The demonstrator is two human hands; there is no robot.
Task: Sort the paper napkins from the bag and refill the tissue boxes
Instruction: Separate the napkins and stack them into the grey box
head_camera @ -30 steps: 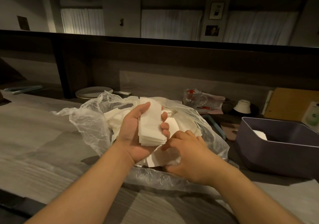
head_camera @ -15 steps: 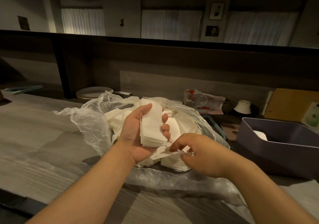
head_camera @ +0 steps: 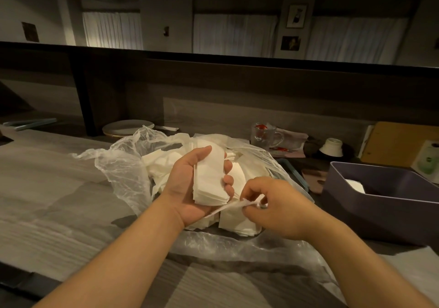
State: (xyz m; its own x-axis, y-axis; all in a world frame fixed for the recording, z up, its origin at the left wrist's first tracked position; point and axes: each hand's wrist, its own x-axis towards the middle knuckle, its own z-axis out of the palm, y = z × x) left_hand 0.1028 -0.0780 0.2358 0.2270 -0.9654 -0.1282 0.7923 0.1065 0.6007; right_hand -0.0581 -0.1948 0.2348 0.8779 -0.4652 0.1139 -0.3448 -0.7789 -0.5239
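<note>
Near the frame's centre, my left hand [head_camera: 190, 184] curled round a squared stack of napkins [head_camera: 210, 179], while my right hand [head_camera: 273, 209] pinched one more napkin [head_camera: 228, 209] just below it. Many lay loose in the plastic bag [head_camera: 123, 172]; the purple box [head_camera: 384, 203] at right held only a few, so I judged most of the refilling remained

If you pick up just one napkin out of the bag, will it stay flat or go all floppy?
Probably floppy: the napkin pinched by the right hand already sags and twists. It looks thin, so likely very light and easy to tear. The stack in the left hand holds its shape better, probably because many layers sit together.
</note>
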